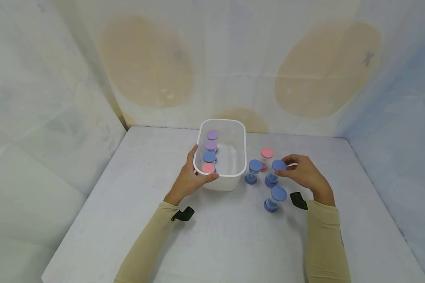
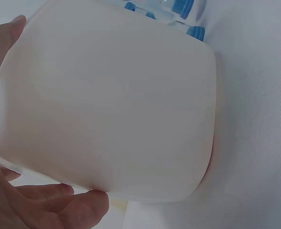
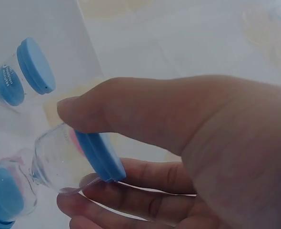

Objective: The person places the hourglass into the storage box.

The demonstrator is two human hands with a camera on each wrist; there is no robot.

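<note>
A white plastic bin [image 1: 233, 173] stands on the table with several sand timers along its left side, two purple-capped [image 1: 212, 135], one blue and one pink [image 1: 207, 168]. My left hand [image 1: 193, 179] grips the bin's near left corner; the bin's wall [image 2: 107, 105] fills the left wrist view. My right hand [image 1: 301, 171] pinches the top cap of a blue-capped sand timer [image 1: 273, 173], thumb and fingers on its blue cap [image 3: 100, 155]. Another blue timer [image 1: 253, 171] stands to its left, one more [image 1: 275, 199] nearer me, and a pink timer [image 1: 267, 157] behind.
The white table [image 1: 219, 236] is walled in by pale cloth panels on three sides. Black wrist straps [image 1: 184, 214] show at both sleeves.
</note>
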